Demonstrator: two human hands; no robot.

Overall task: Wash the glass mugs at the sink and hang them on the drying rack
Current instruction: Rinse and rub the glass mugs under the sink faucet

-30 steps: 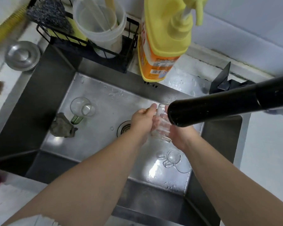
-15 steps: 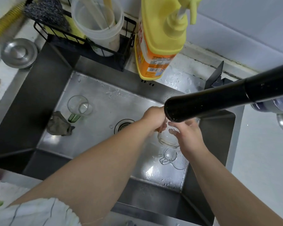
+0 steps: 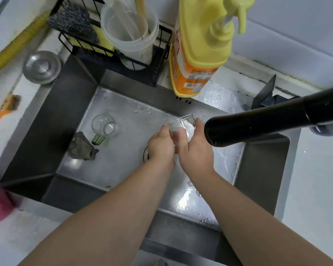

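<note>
A clear glass mug is held over the middle of the steel sink, beside the black faucet spout. My left hand grips its left side and my right hand wraps its right side, fingers on the glass. The mug's rim tilts toward the back wall of the sink. A second glass mug with a green handle lies on its side at the sink's left. No drying rack shows.
A grey cloth lies by the lying mug. A black wire caddy with steel wool, a sponge and a plastic cup stands behind the sink. A yellow soap bottle stands beside it. A metal drain lid sits left.
The view shifted. Both hands lifted the mug and turned it, so its rim now points toward the back. The clear mug that lay under the hands is no longer visible.
</note>
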